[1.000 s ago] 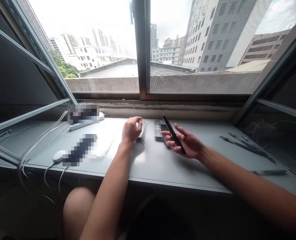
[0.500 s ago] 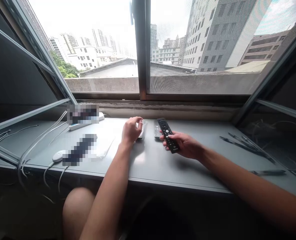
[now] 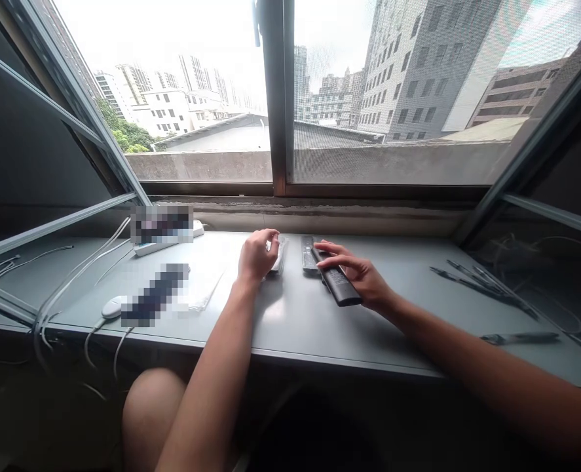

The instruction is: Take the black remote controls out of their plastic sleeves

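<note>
A black remote control (image 3: 342, 285) is gripped in my right hand (image 3: 363, 275), raised a little over the desk and slanting toward me. Its smooth side and near end show, and most of its buttons are turned from view. Just beyond it, a second remote (image 3: 308, 254) lies flat on the desk, apparently in clear wrap. My left hand (image 3: 258, 255) rests on the desk with its fingers curled. Beside and partly behind those fingers lies a clear-wrapped item (image 3: 280, 255), largely hidden. What the left fingers hold, if anything, is out of sight.
The grey desk (image 3: 280, 328) runs under a window. Left are a white power strip (image 3: 147, 248), a round white device (image 3: 114, 306), cables, a clear plastic bag (image 3: 206, 295) and blurred-out items. Several dark pens or cables (image 3: 487, 288) lie right, with another pen (image 3: 521, 338) nearer.
My right hand has turned the remote over, so its button face no longer shows toward me and its smooth side does. My left hand stays in place.
</note>
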Available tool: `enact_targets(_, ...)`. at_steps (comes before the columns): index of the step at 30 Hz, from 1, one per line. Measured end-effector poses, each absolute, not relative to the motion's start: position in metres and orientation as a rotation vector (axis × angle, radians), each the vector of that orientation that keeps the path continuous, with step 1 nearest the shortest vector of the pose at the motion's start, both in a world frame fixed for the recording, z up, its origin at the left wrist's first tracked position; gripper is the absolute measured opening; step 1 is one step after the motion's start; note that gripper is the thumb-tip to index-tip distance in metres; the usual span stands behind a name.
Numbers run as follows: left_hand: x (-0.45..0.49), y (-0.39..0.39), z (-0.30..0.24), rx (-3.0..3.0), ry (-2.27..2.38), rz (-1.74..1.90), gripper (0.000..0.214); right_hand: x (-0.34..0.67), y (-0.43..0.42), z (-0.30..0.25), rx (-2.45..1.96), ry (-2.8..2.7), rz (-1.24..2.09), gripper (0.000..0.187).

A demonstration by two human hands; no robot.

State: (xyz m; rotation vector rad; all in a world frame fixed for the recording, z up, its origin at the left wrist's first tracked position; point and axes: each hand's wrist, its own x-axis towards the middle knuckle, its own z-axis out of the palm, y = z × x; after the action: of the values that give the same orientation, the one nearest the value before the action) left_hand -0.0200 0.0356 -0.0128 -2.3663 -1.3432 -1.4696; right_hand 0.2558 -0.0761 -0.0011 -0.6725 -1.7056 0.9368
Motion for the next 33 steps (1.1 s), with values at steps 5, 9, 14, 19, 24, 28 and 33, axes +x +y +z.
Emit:
enact_targets(5, -0.020, 0.036, -0.013, -2.365, -1.351, -1.474, 0.020, 0.255, -0.076, -0.003, -0.700, -1.729, 0.912, 0.025)
enact_targets(9, -0.019, 0.035, -0.012, -2.367, -1.346, -1.475, 0.020, 0.256, -0.075, -0.004, -0.709, -1.737, 0.890, 0.026)
enact_targets(14, -0.019, 0.034, -0.012, -2.367, -1.339, -1.484, 0.020, 0.257, -0.074, -0.005, -0.740, -1.734, 0.849, 0.031)
enact_targets(19, -0.019, 0.036, -0.013, -2.368, -1.349, -1.475, 0.020, 0.256, -0.074, -0.005, -0.760, -1.720, 0.853, 0.030)
enact_targets(24, -0.019, 0.035, -0.012, -2.371, -1.346, -1.477, 0.020, 0.258, -0.071, -0.006, -0.752, -1.735, 0.810, 0.027)
enact_targets(28, -0.019, 0.034, -0.011, -2.371, -1.337, -1.479, 0.019, 0.258, -0.070, -0.008, -0.750, -1.744, 0.784, 0.029)
enact_targets(33, -0.019, 0.034, -0.011, -2.367, -1.356, -1.473, 0.020, 0.256, -0.069, -0.012, -0.838, -1.666, 0.833, 0.045)
